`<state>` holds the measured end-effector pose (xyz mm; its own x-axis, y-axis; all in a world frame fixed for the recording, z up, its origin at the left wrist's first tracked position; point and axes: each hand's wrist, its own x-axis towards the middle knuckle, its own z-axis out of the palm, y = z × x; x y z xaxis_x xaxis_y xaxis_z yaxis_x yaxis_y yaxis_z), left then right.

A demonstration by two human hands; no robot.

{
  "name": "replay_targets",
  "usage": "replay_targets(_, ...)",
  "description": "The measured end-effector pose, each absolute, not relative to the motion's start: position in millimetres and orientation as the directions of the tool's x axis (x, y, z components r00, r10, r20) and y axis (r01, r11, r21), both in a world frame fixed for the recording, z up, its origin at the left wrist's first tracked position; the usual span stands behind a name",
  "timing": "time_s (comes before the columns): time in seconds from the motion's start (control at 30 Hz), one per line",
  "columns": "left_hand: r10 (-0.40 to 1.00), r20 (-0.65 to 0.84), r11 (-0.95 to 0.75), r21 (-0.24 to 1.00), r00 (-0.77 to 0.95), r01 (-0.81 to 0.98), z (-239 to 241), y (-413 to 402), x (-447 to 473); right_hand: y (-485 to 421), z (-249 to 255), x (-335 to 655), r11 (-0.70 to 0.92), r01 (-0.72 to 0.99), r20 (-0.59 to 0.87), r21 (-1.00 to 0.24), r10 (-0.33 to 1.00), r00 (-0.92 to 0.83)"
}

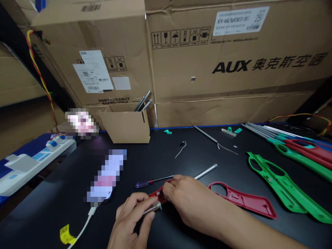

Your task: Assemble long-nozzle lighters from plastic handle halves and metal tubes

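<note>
My left hand is closed around the end of a thin metal tube at the bottom middle. My right hand pinches the front end of a red plastic handle shell that lies flat on the black table. The tube end meets the red shell between my fingers. A second metal tube pokes out past my right hand. A small screwdriver with a purple handle lies just beyond my hands.
Green handle shells and assembled red and green tools lie at the right. A small cardboard box holds metal tubes. A power strip lies at the left, a phone with a white cable beside it. Large cartons line the back.
</note>
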<state>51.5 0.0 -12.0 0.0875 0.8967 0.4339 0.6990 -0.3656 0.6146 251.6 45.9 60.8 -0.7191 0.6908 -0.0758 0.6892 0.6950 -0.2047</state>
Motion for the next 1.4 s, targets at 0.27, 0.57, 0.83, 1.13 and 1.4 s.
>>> replay_targets(0.27, 0.902, 0.420, -0.363, 0.626, 0.094, 0.690, -10.4, -0.1, 51.6, 45.4, 61.3, 251.8, 0.694, 0.690, -0.084, -0.205, 0.690, -0.719)
replay_targets(0.57, 0.885, 0.454, -0.382, 0.582, 0.102, 0.718, -11.7, 1.0, 53.6, 46.6, 52.8, 252.5, 0.717, 0.665, -0.013, -0.210, 0.678, -0.735)
replay_targets(0.83, 0.901, 0.410, -0.376, 0.584, 0.138, 0.719, -11.0, 1.4, 54.4, 45.8, 51.9, 253.6, 0.724, 0.650, 0.005, -0.228, 0.669, -0.743)
replay_targets(1.13, 0.889, 0.439, -0.388, 0.570, 0.130, 0.725, -12.4, 1.4, 55.7, 46.8, 53.2, 252.7, 0.741, 0.634, 0.007, -0.222, 0.651, -0.759)
replay_targets(1.4, 0.890, 0.434, -0.396, 0.590, 0.136, 0.703, -15.4, 1.7, 56.7, 47.4, 50.1, 252.9, 0.741, 0.634, 0.028, -0.219, 0.655, -0.755)
